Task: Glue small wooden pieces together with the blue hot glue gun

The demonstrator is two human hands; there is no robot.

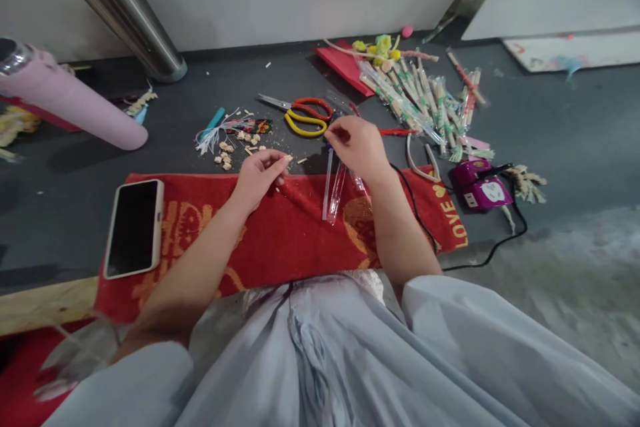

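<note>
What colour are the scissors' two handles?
Red-orange handle, yellow handle; best seen in the head view.

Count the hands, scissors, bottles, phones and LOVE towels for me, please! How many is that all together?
Hands: 2 (left hand, right hand)
Scissors: 1 pair
Bottles: 2 (pink bottle, steel bottle)
Phone: 1
LOVE towel: 1
Total: 7

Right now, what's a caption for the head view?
Left hand pinches a pale bit; right hand beside the scissors.
</note>
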